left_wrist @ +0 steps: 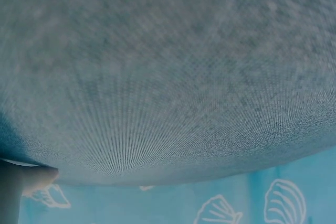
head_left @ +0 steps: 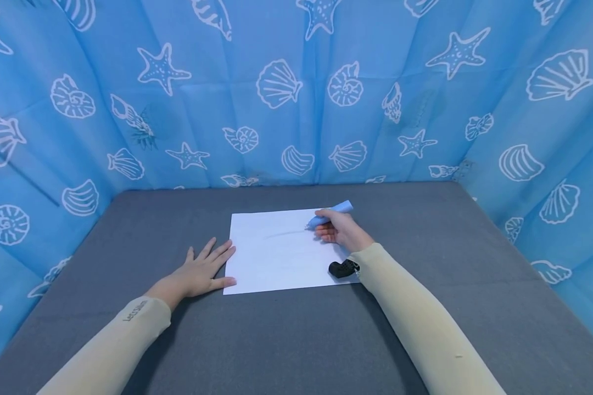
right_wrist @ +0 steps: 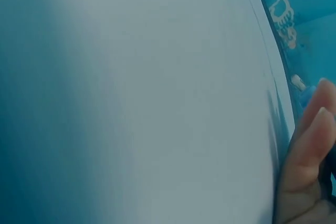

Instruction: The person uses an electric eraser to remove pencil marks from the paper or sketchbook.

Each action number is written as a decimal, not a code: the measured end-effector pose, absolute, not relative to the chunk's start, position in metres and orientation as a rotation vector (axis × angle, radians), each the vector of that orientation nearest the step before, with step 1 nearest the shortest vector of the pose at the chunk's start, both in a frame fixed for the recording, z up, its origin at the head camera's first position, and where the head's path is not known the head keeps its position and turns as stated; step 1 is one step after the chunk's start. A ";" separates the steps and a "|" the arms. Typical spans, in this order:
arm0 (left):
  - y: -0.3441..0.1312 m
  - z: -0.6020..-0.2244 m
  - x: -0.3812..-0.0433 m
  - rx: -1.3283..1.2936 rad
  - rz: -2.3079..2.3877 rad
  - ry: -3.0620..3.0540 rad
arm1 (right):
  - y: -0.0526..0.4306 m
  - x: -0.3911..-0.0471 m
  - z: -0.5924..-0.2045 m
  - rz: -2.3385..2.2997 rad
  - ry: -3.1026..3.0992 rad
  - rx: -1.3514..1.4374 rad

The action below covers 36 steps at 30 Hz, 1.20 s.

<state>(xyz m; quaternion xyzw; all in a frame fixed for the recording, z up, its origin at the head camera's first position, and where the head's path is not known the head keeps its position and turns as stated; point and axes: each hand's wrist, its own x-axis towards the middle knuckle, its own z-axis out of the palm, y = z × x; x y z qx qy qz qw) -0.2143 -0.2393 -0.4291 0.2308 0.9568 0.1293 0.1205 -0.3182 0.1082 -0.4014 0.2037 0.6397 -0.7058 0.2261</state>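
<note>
A white sheet of paper [head_left: 277, 258] lies on the grey table, with a faint streak [head_left: 286, 234] across its upper part. My left hand [head_left: 200, 274] rests with spread fingers at the sheet's left edge, the fingertips and thumb tip over it. My right hand [head_left: 343, 229] holds a thick light-blue pen [head_left: 342, 207] over the upper right of the sheet. Its narrow pale tip [head_left: 307, 226] points left and down, close over the paper. In the right wrist view, curled fingers [right_wrist: 310, 150] hide most of the pen, leaving its pale tip [right_wrist: 298, 82] in sight.
Grey cloth covers the table [head_left: 277, 345]. A blue curtain [head_left: 296, 126] with white shells and starfish hangs behind it and along both sides. Beneath the right wrist, a small black device [head_left: 343, 269] overlaps the sheet's lower right corner.
</note>
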 end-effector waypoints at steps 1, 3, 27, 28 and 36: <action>-0.239 -0.428 -0.214 0.677 0.387 2.794 | 0.107 -0.318 -0.401 -1.942 1.780 0.564; -0.237 -0.426 -0.213 0.675 0.385 2.795 | 0.106 -0.318 -0.402 -1.936 1.808 0.562; -0.242 -0.434 -0.215 0.661 0.402 2.792 | 0.100 -0.318 -0.401 -1.848 1.863 0.575; -0.242 -0.435 -0.215 0.661 0.405 2.793 | 0.100 -0.318 -0.401 -1.845 1.863 0.576; -0.240 -0.432 -0.213 0.691 0.406 2.807 | 0.100 -0.318 -0.400 -1.859 1.871 0.616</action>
